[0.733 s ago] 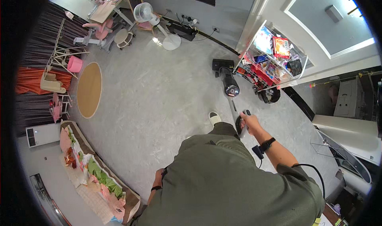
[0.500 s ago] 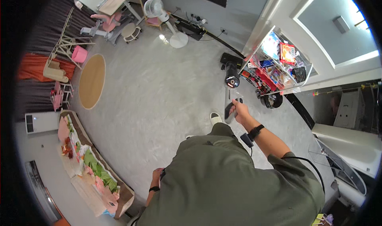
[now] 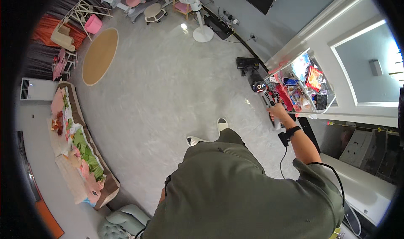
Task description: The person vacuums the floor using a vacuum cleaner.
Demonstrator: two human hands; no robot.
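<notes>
My right hand [image 3: 277,112] is wrapped round the handle of a cordless stick vacuum cleaner [image 3: 257,85], out to my right. Its dark floor head [image 3: 247,64] rests on the floor near the wall, beside a wire rack. The round body with a lit display lies between the floor head and my hand. A black band with a small device sits on my right wrist. Of my left arm only a sliver of skin shows at the left edge of my green shirt [image 3: 227,188]; the fingers are hidden.
A white wire rack [image 3: 309,87] full of packages stands close by the vacuum, against a white door. A white pedestal fan [image 3: 203,33] stands ahead. Leftward are a tan oval mat [image 3: 100,57], a pink bucket [image 3: 93,24] and a sofa [image 3: 86,154]. A grey-green tufted chair [image 3: 124,222] is at lower left.
My right hand has moved right and outward with the vacuum, which now lies closer along the rack. The view has turned and shifted; both slippers now show. My left hand has slipped mostly from sight.
</notes>
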